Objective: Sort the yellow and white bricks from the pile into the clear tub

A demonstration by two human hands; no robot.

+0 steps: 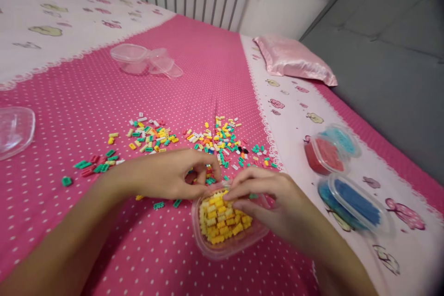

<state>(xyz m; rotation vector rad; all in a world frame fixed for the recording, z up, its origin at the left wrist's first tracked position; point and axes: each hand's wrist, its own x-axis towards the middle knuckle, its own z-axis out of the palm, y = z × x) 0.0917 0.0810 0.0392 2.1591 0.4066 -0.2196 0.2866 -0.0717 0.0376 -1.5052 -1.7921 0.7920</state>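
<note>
Yellow bricks point(222, 222) fill much of a clear container point(222, 255) at the near middle of the scene, on the pink dotted bedspread point(156, 259). The right hand point(270, 189) covers the container's right far part, and the left hand point(180, 173) hides some of the loose bricks behind it, so what lies beneath either is hard to make out. Both forearms run out at the near edge. A clear lid-like piece point(15, 132) is cut off at the left edge, and the stacked clear tubs point(133, 58) farther off overlap too much to count.

The container's near rim faces bare bedspread, with open cloth also between the mixed bricks point(222, 141) and the far tubs. On the far side the room is tighter: scattered pieces lie just beyond the rim and the hands. To the right, well apart, stand a tub with red contents point(326, 155) and one with blue contents point(357, 201).

The left thumb and index finger curve toward each other at the container's far left rim, their tips close together; whether a brick is between them, I cannot tell. The right fingers bend down over the yellow bricks, thumb and fingertips near one another; whether they grip one cannot be seen.
</note>
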